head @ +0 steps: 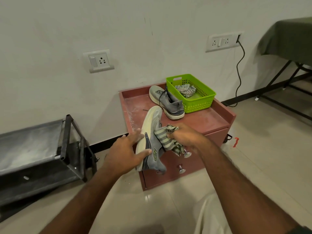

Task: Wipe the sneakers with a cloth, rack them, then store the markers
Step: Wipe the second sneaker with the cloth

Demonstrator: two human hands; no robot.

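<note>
1. Two hands meet over the near edge of the tabletop [211, 119]. The left hand [125, 156] grips a grey sneaker [152, 132] from its sole side, thumb curled over the heel area and fingers spread along the pale sole. Part of the heel is hidden behind this hand.
2. Just right of it, the right hand [185, 135] is closed around a bunched green-striped cloth [166, 137], pressing it against the side of the sneaker. Its fingertips are buried in the folds and cannot be made out.
3. The held sneaker is tilted on its side, toe pointing away from the hands. Its white sole looks yellowed, and a green logo on the side is too small to read.
4. Beyond the right hand, a second sneaker [166, 102] sits upright on the tabletop, touching a green basket [200, 102].
5. The basket holds another crumpled striped cloth [185, 90].
6. Well left of the left hand stands a dark rack [67, 144], cut off at the frame edge.
</note>
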